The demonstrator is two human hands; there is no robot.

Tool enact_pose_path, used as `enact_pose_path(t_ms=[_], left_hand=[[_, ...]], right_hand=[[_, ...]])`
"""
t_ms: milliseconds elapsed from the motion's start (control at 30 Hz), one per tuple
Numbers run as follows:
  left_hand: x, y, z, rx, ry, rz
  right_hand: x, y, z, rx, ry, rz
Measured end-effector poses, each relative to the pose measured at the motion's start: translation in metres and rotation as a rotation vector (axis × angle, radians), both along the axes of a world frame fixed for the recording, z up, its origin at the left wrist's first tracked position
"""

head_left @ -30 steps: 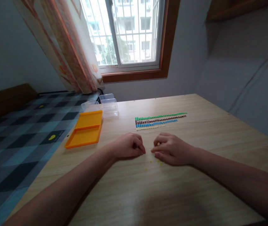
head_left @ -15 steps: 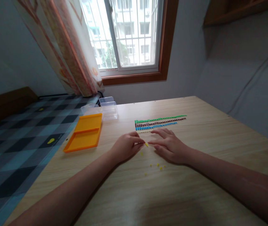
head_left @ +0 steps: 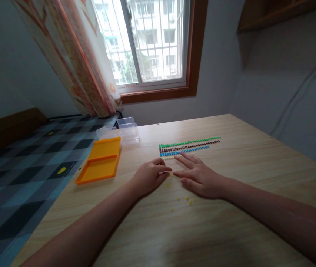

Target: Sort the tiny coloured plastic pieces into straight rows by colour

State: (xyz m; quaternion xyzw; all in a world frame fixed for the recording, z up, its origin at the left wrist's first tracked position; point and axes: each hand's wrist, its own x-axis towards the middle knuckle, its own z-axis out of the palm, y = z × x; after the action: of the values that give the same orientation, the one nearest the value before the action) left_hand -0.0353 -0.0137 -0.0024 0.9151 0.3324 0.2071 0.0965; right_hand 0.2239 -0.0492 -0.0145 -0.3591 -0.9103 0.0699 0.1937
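Note:
Thumb and index finger of my left hand (head_left: 150, 175) are pinched close to the tabletop. A tiny yellow piece (head_left: 170, 174) shows at those fingertips, partly hidden. Facing it from the right, my right hand (head_left: 202, 176) lies low with its fingers spread and nothing gripped. Its upper fingers reach the rows of small pieces and cover part of the nearest, pale yellow row (head_left: 169, 158). Beyond that run a blue row (head_left: 199, 148), a dark brown row (head_left: 196, 145) and a green row (head_left: 193, 141). Several loose yellow pieces (head_left: 187, 198) are scattered nearer to me.
An orange two-part tray (head_left: 102, 158) lies at the table's left side. Behind it stand clear plastic boxes (head_left: 129, 134). A bed with a checked cover (head_left: 30, 178) adjoins the left edge of the wooden table (head_left: 258, 159). The window (head_left: 158, 44) is at the back.
My right hand's fingers have spread a little flatter over the near rows. The yellow piece between the hands is now less visible. The view has tilted slightly upward.

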Motion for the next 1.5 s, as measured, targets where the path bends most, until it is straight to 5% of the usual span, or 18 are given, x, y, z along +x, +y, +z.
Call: enact_pose_path(t_ms=[233, 500, 833, 1500], left_hand=[[0.002, -0.001, 0.001, -0.005, -0.083, 0.047], [-0.003, -0.009, 0.012, 0.022, 0.018, -0.065], [-0.026, 0.011, 0.02, 0.176, 0.274, 0.031], [-0.029, 0.018, 0.011, 0.098, 0.147, 0.098]], right_hand=[[-0.001, 0.002, -0.003, 0.053, 0.156, -0.049], [0.006, 0.007, -0.007, 0.112, 0.365, -0.149], [0.006, 0.006, -0.003, 0.106, 0.407, -0.131], [0.007, 0.005, -0.003, 0.099, 0.437, -0.127]])
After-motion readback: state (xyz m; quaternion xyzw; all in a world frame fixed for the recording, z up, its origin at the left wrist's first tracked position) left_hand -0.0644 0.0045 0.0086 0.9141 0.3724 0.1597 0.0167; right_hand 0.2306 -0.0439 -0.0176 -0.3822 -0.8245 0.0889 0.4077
